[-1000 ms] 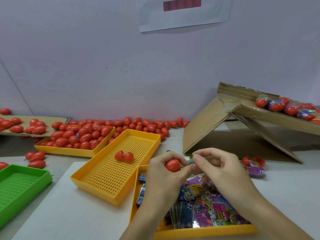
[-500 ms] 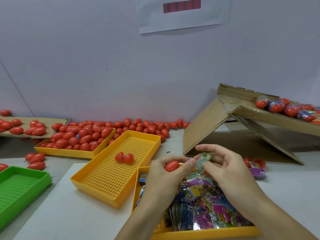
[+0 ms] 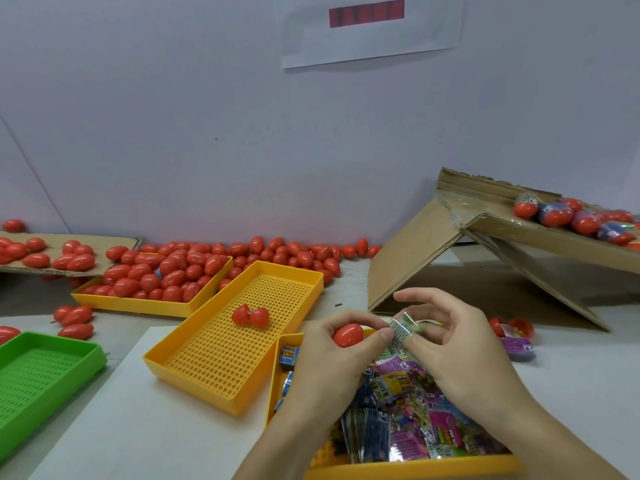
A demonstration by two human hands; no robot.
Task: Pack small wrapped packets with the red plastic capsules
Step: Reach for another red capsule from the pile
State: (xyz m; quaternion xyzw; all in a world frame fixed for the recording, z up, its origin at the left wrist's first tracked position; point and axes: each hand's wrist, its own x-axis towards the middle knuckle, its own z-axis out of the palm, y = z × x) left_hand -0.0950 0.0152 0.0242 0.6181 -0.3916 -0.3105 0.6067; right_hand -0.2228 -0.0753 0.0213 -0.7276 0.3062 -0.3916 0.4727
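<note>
Two bare forearms are showing from the bottom edge, with no sleeves covering them. The left hand (image 3: 332, 362) and right hand (image 3: 460, 344) are wearing no gloves, rings or watch. The fingernails are looking short and unpainted, and both wrists are showing bare.

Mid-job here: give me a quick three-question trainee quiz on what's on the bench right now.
1. True or false: the green tray holds red capsules.
2. Which hand grips the red capsule?
A. left hand
B. right hand
3. Fill in: the open capsule lies in the ______ yellow tray.

Key
1. False; no capsules show in it.
2. A; the right hand pinches a small packet beside it.
3. Middle, between the yellow tray of closed capsules and the yellow tray of packets.
</note>
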